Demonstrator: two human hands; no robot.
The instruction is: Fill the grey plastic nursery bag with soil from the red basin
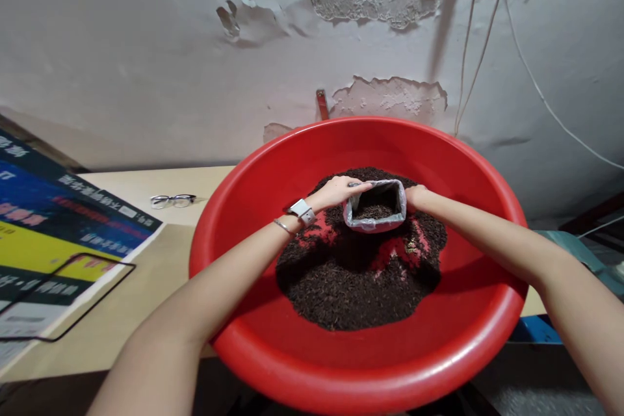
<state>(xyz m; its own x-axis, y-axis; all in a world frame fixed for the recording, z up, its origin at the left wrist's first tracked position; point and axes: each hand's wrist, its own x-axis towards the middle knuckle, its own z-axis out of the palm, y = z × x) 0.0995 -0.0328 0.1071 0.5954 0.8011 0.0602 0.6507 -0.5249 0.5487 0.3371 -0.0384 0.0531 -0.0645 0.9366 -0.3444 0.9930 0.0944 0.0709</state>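
Note:
A small box [375,226] lined with clear crinkled plastic is held over the basin, its opening tilted toward me. Some dark, dry, leaf-like loose material [377,210] lies inside it. My left hand [338,192] is closed on the box's left side, thumb along the rim. At the right side my right hand [416,197] is closed against the box, its fingertips hidden. Below and around them, more of the dark loose material [341,299] is spread in a large red basin [361,370], with patches of the red bottom showing through.
The basin rests on a pale table [146,299]. To the left lie eyeglasses [173,201], a printed colour board [63,227] and a black wire frame [97,299]. Behind is a peeling wall [146,58] with hanging cords [480,45]. Greenish fabric or plastic [580,253] sits at right.

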